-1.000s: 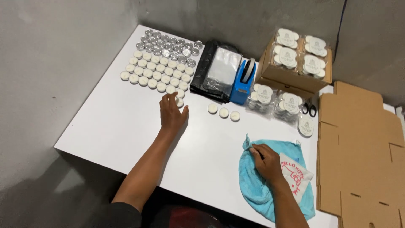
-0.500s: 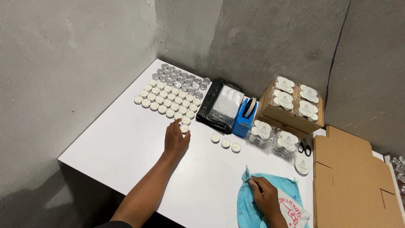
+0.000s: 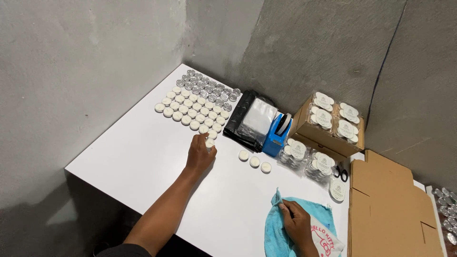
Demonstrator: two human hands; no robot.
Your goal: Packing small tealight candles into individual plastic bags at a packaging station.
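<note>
**Head view: your left hand at the white cups, your right on the blue cloth**

Your left hand (image 3: pixel 200 154) reaches out over the white table (image 3: pixel 124 157) and its fingertips close on a small white cup (image 3: pixel 209 142) at the near corner of the cup rows. The fingers are curled round it, so you are grasping that one cup; whether it is lifted off the table or resting there cannot be told from this angle.

Just beyond your fingers lie the rows of white cups (image 3: pixel 190 112), set out in neat lines, and behind them, toward the wall, rows of silver metal cups (image 3: pixel 207 88). Three more white cups (image 3: pixel 254 161) sit apart in a short line to the right of your hand.

Your right hand (image 3: pixel 299 223) rests at the near edge of the table on a light blue cloth (image 3: pixel 285 235), fingers bent and pinching its upper edge.

Further back lies a black bag with a clear plastic packet (image 3: pixel 254 119) on it, and just beside it a blue tape dispenser (image 3: pixel 278 133). Right of that stands a brown cardboard box (image 3: pixel 314 131) topped with clear packs of white cups, with more such packs (image 3: pixel 309 159) in front. Scissors (image 3: pixel 340 173) lie next to them. Flattened cardboard (image 3: pixel 390 204) fills the right side.
</note>
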